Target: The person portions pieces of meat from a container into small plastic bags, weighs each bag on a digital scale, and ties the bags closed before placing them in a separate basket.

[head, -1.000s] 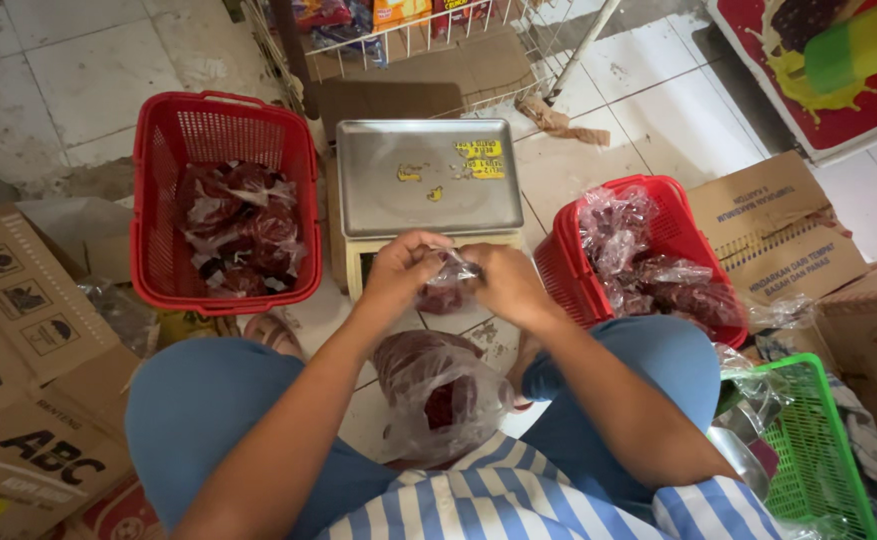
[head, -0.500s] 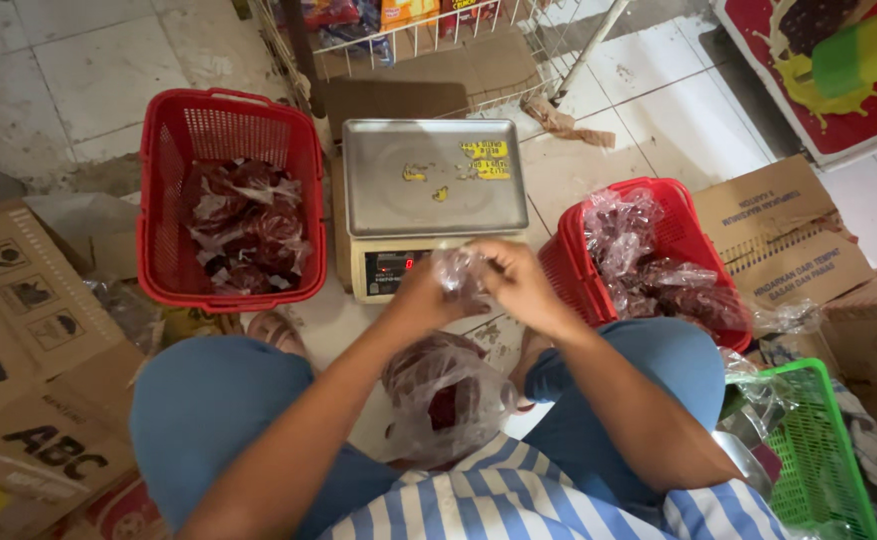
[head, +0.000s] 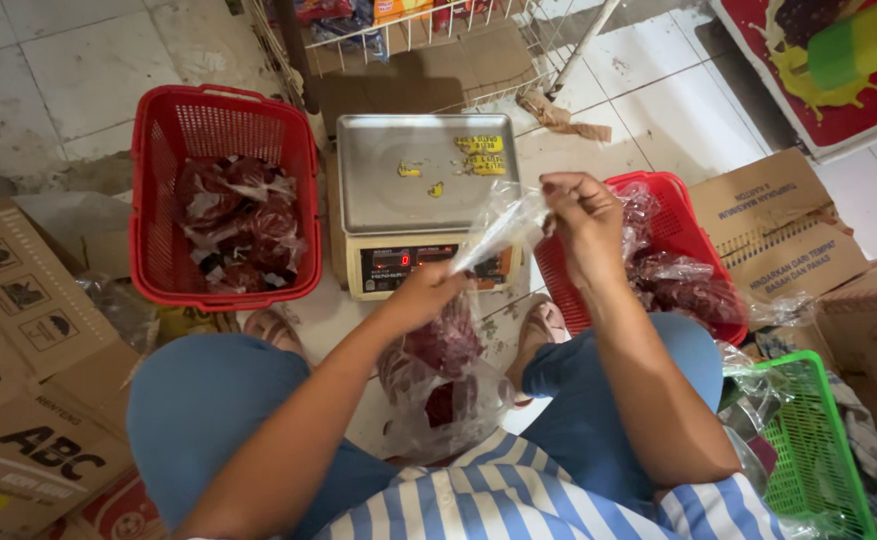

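Observation:
A small clear plastic bag of dark red pieces is stretched between both hands. My left hand grips the full lower part, low over my lap. My right hand pinches the twisted neck higher up, in front of the digital scale with its bare metal pan. A larger open plastic bag of the same red pieces lies between my knees on the floor.
A red basket of filled bags stands left of the scale. Another red basket with bags stands on the right. A green basket is at lower right. Cardboard boxes flank both sides. A wire rack is behind the scale.
The hands were together, working the bag's top. They have pulled apart: the right hand rose to the right with the neck, the left dropped with the filled part.

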